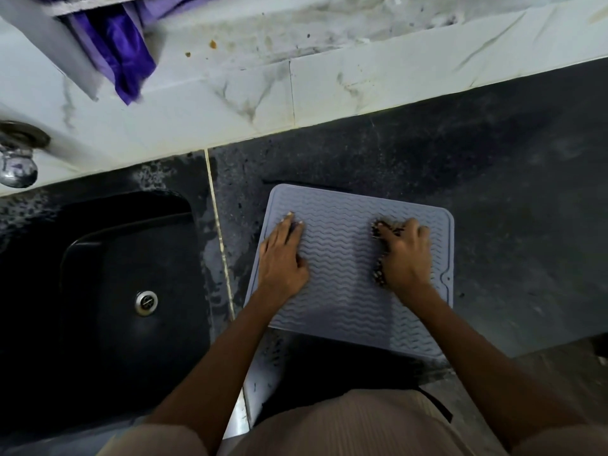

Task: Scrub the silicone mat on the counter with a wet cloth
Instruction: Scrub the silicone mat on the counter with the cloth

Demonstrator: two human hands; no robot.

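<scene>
The silicone mat [345, 268] lies flat on the dark desk [510, 192], just right of the black sink [108, 284]. It is pale grey-blue, roughly square with rounded corners, so no long axis can be told. It sits slightly skewed, its near edge overhanging the desk's front. Wavy ridges run left to right across it inside a raised rim.

The left hand [283, 255] rests on the mat's left part, fingers straight and pointing far, pressing it down. The right hand [403, 255] is on the right part, its grip curled round a dark speckled cloth [381, 232] bunched beneath the fingers and touching the mat.

A tap [16, 159] stands at far left, with purple fabric [121, 57] hanging by the tiled wall [362, 77].
</scene>
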